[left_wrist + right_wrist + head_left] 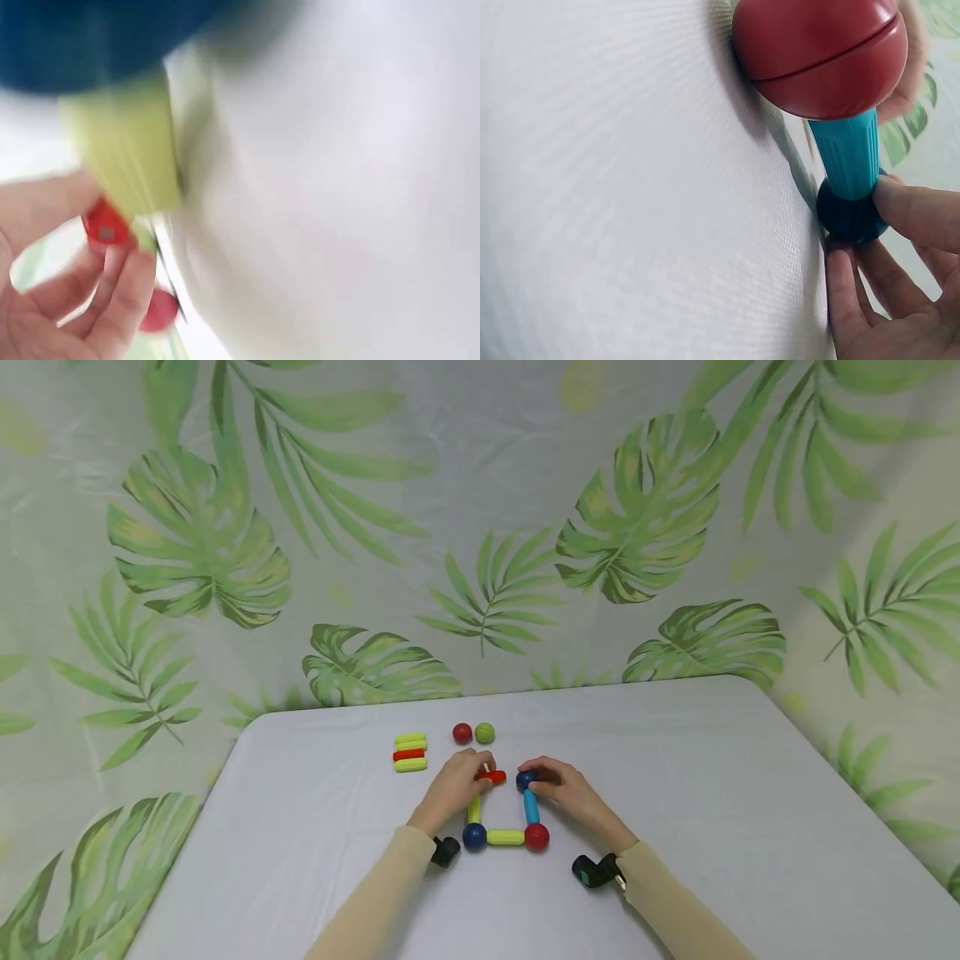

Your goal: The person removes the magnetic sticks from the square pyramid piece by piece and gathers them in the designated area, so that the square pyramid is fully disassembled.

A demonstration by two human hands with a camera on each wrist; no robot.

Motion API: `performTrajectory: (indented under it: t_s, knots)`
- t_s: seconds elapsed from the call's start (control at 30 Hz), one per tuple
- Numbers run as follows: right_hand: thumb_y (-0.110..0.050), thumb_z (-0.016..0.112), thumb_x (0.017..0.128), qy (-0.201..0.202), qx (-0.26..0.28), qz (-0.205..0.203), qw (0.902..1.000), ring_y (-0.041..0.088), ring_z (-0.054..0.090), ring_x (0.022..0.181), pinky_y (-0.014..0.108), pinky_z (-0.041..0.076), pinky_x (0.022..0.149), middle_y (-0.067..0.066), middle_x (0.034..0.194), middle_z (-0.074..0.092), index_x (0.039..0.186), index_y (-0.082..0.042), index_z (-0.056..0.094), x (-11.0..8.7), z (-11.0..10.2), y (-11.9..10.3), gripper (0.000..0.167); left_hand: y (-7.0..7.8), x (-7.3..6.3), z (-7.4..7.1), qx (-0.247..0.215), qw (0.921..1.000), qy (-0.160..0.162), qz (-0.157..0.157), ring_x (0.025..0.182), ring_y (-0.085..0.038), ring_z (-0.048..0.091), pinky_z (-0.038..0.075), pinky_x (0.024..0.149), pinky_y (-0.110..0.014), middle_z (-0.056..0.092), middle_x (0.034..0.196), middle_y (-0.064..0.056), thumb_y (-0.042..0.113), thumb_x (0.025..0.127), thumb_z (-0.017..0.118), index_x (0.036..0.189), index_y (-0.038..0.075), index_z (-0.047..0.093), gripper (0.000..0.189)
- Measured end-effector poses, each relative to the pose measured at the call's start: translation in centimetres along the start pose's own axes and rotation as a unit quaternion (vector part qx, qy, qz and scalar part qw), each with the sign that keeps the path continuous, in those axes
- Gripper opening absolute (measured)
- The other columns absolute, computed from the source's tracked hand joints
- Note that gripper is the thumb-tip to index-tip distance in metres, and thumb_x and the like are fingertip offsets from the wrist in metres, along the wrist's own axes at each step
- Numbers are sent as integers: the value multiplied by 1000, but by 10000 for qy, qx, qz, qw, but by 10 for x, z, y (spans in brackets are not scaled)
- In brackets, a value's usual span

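Observation:
My left hand [456,783] pinches a red rod [492,777] between thumb and fingers, above the far end of a yellow-green rod [474,810]. That rod runs to a dark blue ball [475,837] at the near left corner. Another yellow-green rod [506,837] joins this ball to a red ball [536,837]. From the red ball a light blue rod [532,807] leads away to a second dark blue ball [853,217], which my right hand [567,789] grips with thumb and fingertips. In the left wrist view the red rod's end [106,231] faces the camera.
Beyond my left hand lie a loose red ball [462,733] and a green ball [485,732]. Left of them, several yellow rods [410,766] and a red rod [408,754] lie in a stack of rows on the white table [315,860]. A leaf-print cloth [495,468] hangs behind.

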State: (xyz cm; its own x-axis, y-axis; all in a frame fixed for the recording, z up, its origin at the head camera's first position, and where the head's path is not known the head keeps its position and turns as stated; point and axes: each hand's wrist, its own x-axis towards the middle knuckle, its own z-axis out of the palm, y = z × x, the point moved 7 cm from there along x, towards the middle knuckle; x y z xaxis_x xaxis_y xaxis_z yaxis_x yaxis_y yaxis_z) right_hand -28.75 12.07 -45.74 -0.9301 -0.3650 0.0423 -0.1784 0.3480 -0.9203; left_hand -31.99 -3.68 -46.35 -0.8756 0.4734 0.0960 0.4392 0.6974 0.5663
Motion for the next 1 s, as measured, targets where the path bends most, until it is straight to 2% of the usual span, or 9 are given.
performTrajectory:
  t_s: [0.1, 0.2, 0.33, 0.5, 0.67, 0.77, 0.87, 0.93, 1.0]
  knots:
    - [4, 56, 92, 100, -35, 10, 9999, 37, 53, 108, 50, 43, 95, 23, 120, 58, 120, 6, 58, 1, 0, 6, 28, -12, -10, -14, -353, 9988, 335, -30, 81, -17, 56, 49, 75, -30, 63, 90, -1, 4, 86, 70, 98, 9, 66, 13]
    - [2, 58, 93, 146, -46, -15, 9999, 34, 54, 108, 49, 43, 95, 20, 120, 58, 120, 3, 59, 4, 1, 18, 28, -30, -23, -34, -646, 9941, 866, -93, 83, -19, 58, 49, 78, -34, 66, 90, -1, 0, 83, 71, 93, 8, 68, 14]
    - [-3, 59, 94, 140, -131, -60, 9998, 29, 55, 108, 46, 44, 95, 16, 121, 59, 121, -2, 61, 8, 0, 32, 27, -59, -43, -58, -207, 9870, 1499, -541, 81, -22, 56, 47, 76, -39, 65, 85, -1, -3, 77, 76, 86, 9, 67, 17]
    - [-5, 59, 94, 153, -103, -107, 9998, 30, 55, 108, 46, 44, 94, 15, 121, 59, 120, -3, 61, 9, -3, 37, 27, -80, -54, -67, 374, 9830, 1482, -1014, 82, -24, 54, 47, 77, -40, 58, 88, -5, -1, 78, 76, 87, 6, 66, 15]
    - [-4, 58, 94, 125, -116, -98, 9998, 29, 55, 108, 45, 45, 94, 15, 122, 59, 121, -3, 61, 11, -1, 38, 27, -84, -52, -69, 640, 9811, 1361, -1217, 87, -26, 51, 47, 78, -41, 52, 92, -8, 3, 78, 77, 90, 8, 65, 18]
    - [-3, 58, 94, 113, -118, -133, 9998, 29, 55, 109, 45, 45, 94, 15, 122, 58, 121, -3, 61, 11, 0, 35, 27, -73, -48, -62, 189, 9891, 1106, -958, 90, -27, 50, 45, 81, -42, 51, 97, -10, 3, 81, 75, 98, 7, 64, 19]
    - [-3, 58, 94, 103, -42, -185, 9998, 30, 55, 109, 45, 45, 94, 16, 122, 58, 121, -1, 61, 10, 0, 33, 27, -49, -43, -41, -567, 9976, 246, -315, 91, -24, 53, 46, 82, -39, 55, 106, -12, 3, 89, 65, 111, 5, 63, 22]
    - [-3, 58, 94, 84, 12, -232, 9997, 31, 55, 109, 46, 45, 93, 18, 123, 58, 121, 0, 60, 10, 0, 33, 27, -30, -42, -25, -950, 9942, -483, 131, 90, -20, 53, 45, 81, -34, 57, 112, -12, 2, 93, 57, 119, 5, 62, 26]
    - [-3, 57, 95, 59, 39, -306, 9995, 32, 54, 108, 47, 45, 93, 19, 123, 57, 121, 2, 59, 11, 1, 33, 27, -17, -42, -12, -1215, 9864, -1039, 368, 89, -19, 52, 45, 80, -31, 57, 115, -11, 1, 96, 52, 121, 4, 61, 27]
